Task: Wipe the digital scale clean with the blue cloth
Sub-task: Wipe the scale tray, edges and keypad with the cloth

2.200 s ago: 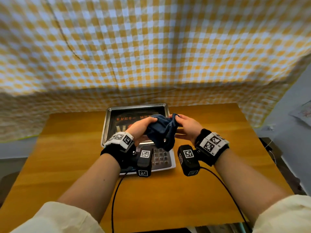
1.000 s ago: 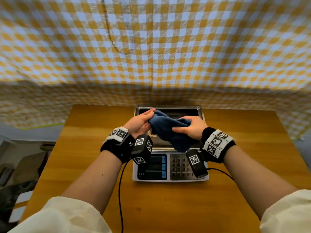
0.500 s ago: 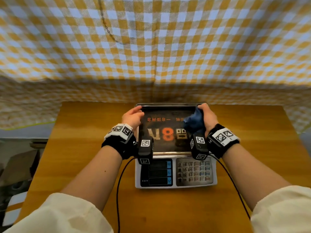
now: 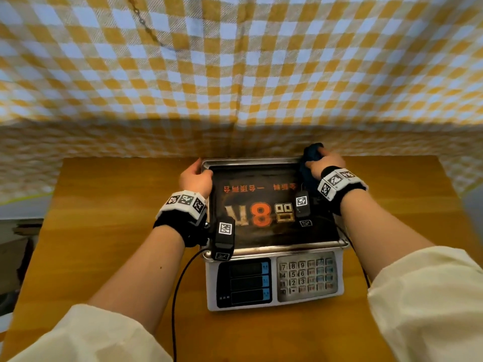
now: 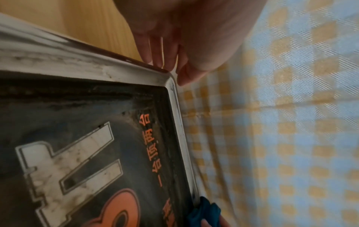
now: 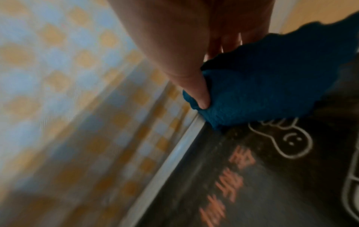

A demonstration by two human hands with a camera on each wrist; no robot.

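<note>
Head view showed the right hand (image 4: 324,163) bunching the blue cloth (image 4: 311,155) at the digital scale (image 4: 271,257)'s far right corner. The left hand (image 4: 194,178), fingers (image 5: 155,56) seemingly straight and close together, steadied the opposite corner; long, firm strokes toward the keypad would serve best.

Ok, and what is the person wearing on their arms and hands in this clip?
Hands are bare: left hand, right hand. Each wrist carries a black strap topped by a white band printed with square black-and-white markers. A small black camera box with a marker sticker hangs from each strap, trailing a black cable. Cream sleeves are pushed up the forearms.
</note>
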